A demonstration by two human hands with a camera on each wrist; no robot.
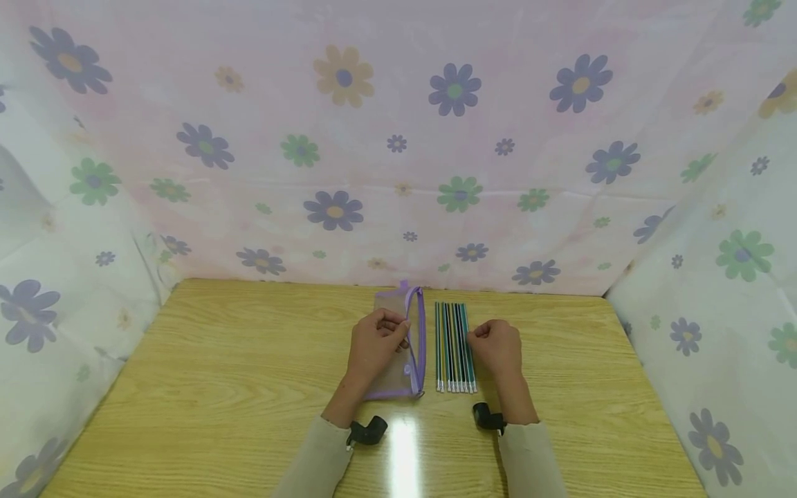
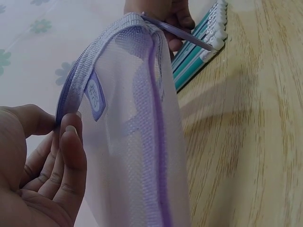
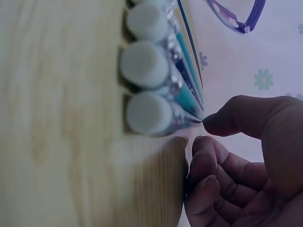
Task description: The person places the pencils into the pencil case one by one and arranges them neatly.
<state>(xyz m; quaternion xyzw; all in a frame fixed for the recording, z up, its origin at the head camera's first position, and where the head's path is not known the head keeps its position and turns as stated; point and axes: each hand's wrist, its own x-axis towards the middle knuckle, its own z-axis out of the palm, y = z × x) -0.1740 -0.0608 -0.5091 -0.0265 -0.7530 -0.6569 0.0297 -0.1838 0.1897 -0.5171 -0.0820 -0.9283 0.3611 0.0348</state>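
A mesh zip pouch [image 1: 389, 380] with purple trim lies left of a row of pencils [image 1: 451, 349]. My left hand [image 1: 376, 346] pinches the zipper edge [image 2: 71, 94] between thumb and fingers, and the pouch mouth gapes toward the pencils. Several striped pencils in teal, black and yellow lie side by side, their white erasers [image 3: 144, 64] toward me. At the row's right end, my right hand [image 1: 500, 348] has thumb and curled fingers at the outermost pencil [image 3: 182, 118]. The thumb tip touches this pencil in the right wrist view; part of the finger contact is hidden.
The wooden table [image 1: 249, 360] carries the pouch and pencils. Flowered cloth [image 1: 398, 138] stands behind the table and along both sides. Black wrist cameras [image 1: 367, 430] sit at both cuffs, and light reflects off the front of the table.
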